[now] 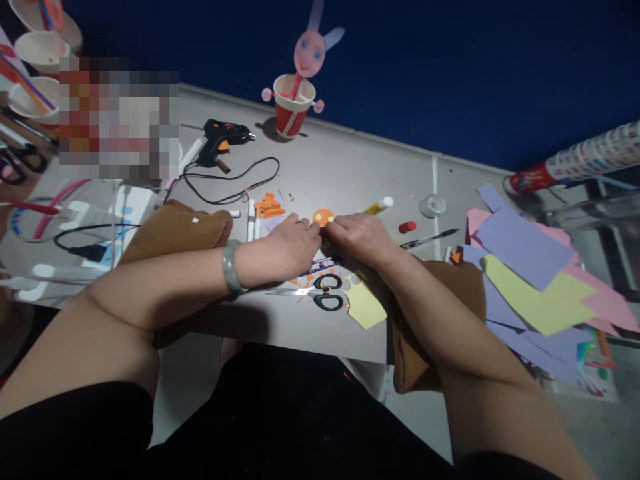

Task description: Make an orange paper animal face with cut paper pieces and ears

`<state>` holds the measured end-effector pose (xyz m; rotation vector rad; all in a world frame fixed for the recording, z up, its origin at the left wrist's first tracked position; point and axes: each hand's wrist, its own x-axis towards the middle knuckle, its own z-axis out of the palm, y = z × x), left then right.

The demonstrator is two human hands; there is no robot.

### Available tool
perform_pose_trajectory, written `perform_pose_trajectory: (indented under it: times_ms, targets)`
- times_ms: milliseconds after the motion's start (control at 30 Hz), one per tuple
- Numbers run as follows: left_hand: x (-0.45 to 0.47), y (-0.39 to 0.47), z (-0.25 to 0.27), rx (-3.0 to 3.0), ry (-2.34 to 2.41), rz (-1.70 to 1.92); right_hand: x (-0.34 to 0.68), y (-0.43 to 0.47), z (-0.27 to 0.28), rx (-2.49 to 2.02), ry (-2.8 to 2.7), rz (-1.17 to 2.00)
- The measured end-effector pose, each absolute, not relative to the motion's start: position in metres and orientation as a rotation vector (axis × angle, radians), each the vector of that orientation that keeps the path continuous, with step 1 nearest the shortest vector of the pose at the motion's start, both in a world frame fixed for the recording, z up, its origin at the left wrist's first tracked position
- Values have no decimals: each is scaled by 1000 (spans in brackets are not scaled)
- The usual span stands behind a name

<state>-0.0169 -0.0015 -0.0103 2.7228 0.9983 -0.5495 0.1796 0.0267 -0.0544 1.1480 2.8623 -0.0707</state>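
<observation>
My left hand (pixel 293 248), with a ring and a stone bangle, has its fingers closed at the lower left edge of a small orange paper disc (pixel 323 215). From the other side, my right hand (pixel 364 240) pinches the same disc, which carries pale yellow dots. My fingers hide its lower part. Just below my hands lie black-handled scissors (pixel 320 292) and a cut piece of pale yellow paper (pixel 365 303). Folded orange paper strips (pixel 270 205) and white markers (pixel 251 220) sit beyond my left hand. A yellow glue stick (pixel 379 205) lies beyond my right hand.
A black glue gun (pixel 217 141) with its looping cord lies at the back left. Behind stands a red paper cup (pixel 291 117) with a pink rabbit figure. Coloured paper sheets (pixel 525 247) pile up on the right, near a tape roll (pixel 433 206). Brown cushions (pixel 173 233) lie under my forearms.
</observation>
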Motion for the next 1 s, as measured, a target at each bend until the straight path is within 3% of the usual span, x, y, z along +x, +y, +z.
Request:
perform_pose_trajectory:
  times_ms: [233,533,1000]
  targets:
    - [-19,-3,-11,2769,987,-504,179,24,-50,1031,2823,119]
    - [-20,-3,-12,2777,970,-482,184,10,-37,1207,2752,54]
    - [-19,-4,-11,2759,971,-558,197,-9,-63,1298,2859,152]
